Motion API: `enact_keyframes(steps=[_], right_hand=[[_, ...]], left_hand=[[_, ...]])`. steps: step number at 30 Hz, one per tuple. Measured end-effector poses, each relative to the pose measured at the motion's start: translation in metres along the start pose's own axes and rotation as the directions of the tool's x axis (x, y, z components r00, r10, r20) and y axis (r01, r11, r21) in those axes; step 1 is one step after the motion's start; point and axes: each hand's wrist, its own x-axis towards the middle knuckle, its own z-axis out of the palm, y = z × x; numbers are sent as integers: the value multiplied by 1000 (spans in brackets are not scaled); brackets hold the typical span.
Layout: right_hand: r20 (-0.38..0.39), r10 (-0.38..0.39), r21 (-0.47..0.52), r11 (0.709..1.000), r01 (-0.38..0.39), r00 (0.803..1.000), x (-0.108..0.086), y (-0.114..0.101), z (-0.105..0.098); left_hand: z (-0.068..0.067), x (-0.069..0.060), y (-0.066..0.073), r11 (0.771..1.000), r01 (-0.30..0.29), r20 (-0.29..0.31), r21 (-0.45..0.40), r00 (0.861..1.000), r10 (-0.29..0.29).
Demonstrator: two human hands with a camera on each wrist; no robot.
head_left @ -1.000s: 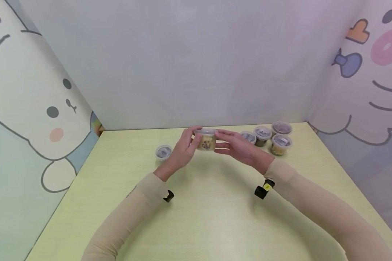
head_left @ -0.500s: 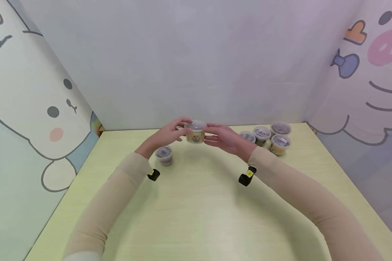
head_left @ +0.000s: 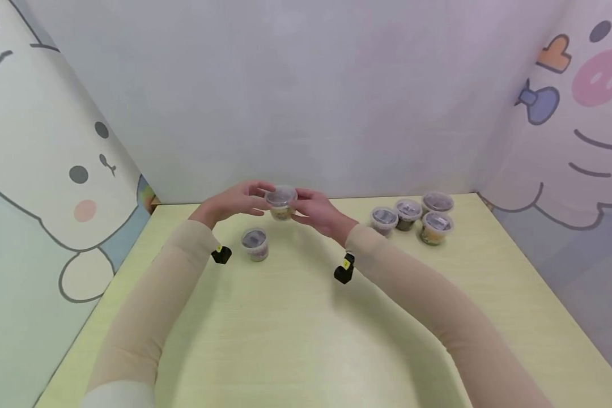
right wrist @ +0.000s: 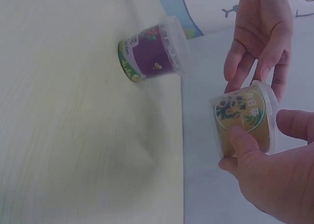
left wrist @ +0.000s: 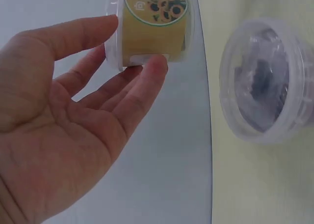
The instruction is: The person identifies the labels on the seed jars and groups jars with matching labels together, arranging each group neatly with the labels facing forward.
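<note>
Both hands hold a clear-lidded plastic tub with a yellow label (head_left: 282, 209) above the back of the table. From the left, my left hand (head_left: 237, 201) has thumb and fingers at its lid end and side. My right hand (head_left: 318, 212) grips the opposite side; the right wrist view shows its thumb at the lid and a finger across the label (right wrist: 240, 111). Below and left of the held tub stands a similar tub with a purple label (right wrist: 152, 52), upright on the table and touched by neither hand. Its clear lid (left wrist: 262, 81) shows in the left wrist view.
Several more lidded tubs stand grouped at the back right, among them a yellowish one (head_left: 436, 228) and a dark one (head_left: 408, 214). The pale wooden table (head_left: 285, 323) meets a plain backdrop (head_left: 296, 102) behind, with cartoon-printed sheets at both sides.
Both hands have carried the yellow-labelled tub leftward across the back of the table. The left hand no longer hides the purple-labelled tub in the head view.
</note>
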Motion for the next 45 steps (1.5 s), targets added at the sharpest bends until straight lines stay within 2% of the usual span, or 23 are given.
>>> enact_keyframes(steps=[7,11,14,25,35,45], right_hand=[[-37,-16,-3,1000,16,999,26,22,16],[-62,-12,15,1000,13,998,38,33,21],[-71,-5,26,1000,7,997,46,40,25],[8,-9,41,999,8,1000,61,68,31],[-2,-36,-2,999,36,999,65,67,29],[-15,-48,6,999,48,999,71,69,29]], left_hand=[[-8,5,-19,996,86,-66,7,994,-86],[-11,9,-30,996,93,-106,-11,990,-94],[-14,10,-38,995,95,-112,-36,989,-98],[-20,10,-68,989,131,-166,-63,976,-140],[-17,15,-71,993,91,-186,-80,977,-105],[-16,20,-74,994,79,-199,-75,976,-92]])
